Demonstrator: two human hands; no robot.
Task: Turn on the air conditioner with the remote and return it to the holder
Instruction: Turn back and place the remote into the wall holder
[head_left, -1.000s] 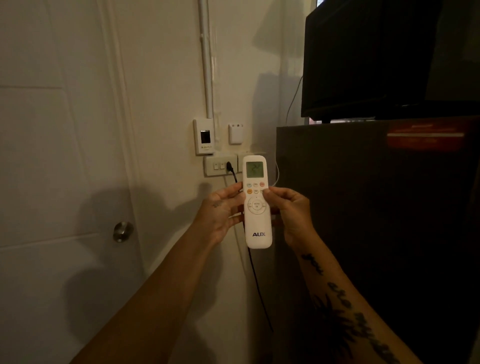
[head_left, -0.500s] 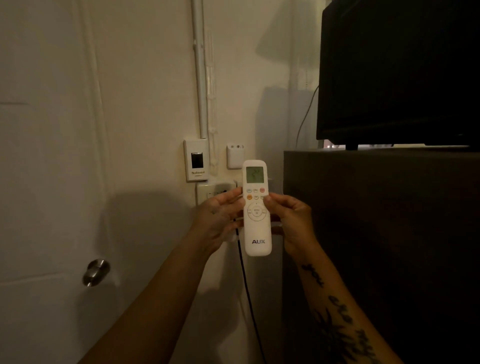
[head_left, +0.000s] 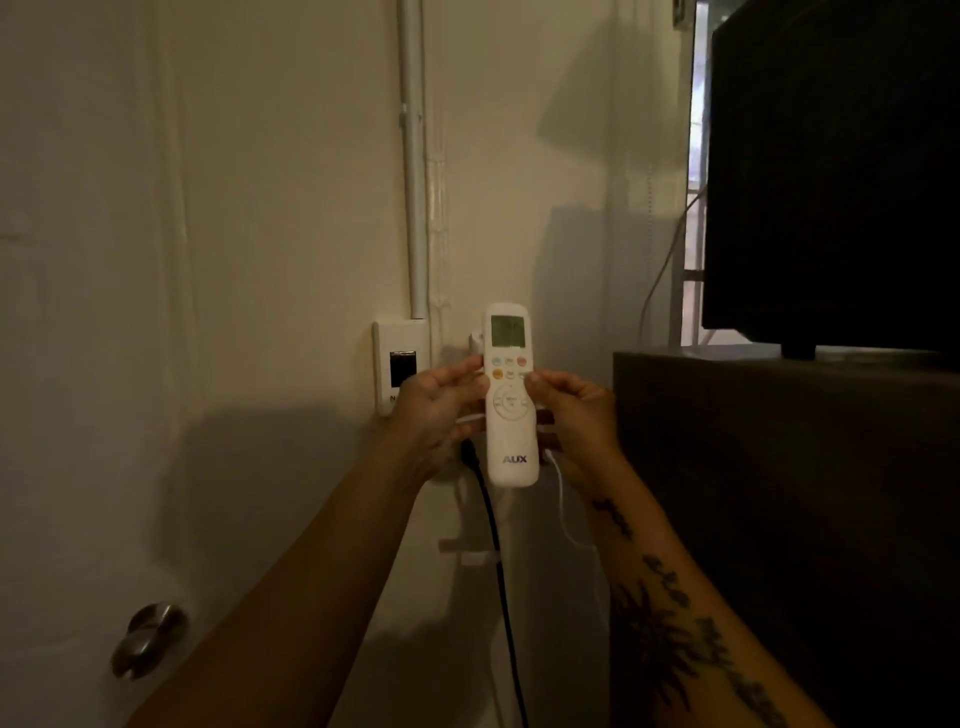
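The remote (head_left: 510, 395), white and marked AUX near its lower end, stands upright in front of the wall (head_left: 291, 208), held between both hands with its lit green display at the top. The left hand (head_left: 436, 410) clasps its left edge, thumb lying against the upper row of buttons; the right hand (head_left: 576, 415) clasps the right edge, thumb tip resting on the button row just above the round pad. Behind the remote a white wall plate (head_left: 397, 366) with a dark window sits below a vertical white conduit (head_left: 413, 156). A black cable (head_left: 498, 571) hangs down the wall beneath the hands, with a thin white cable (head_left: 566, 519) just beside it. A dark cabinet (head_left: 779, 493) stands to the right, carrying a black television (head_left: 831, 166). A metal door knob (head_left: 148, 639) shows at lower left.
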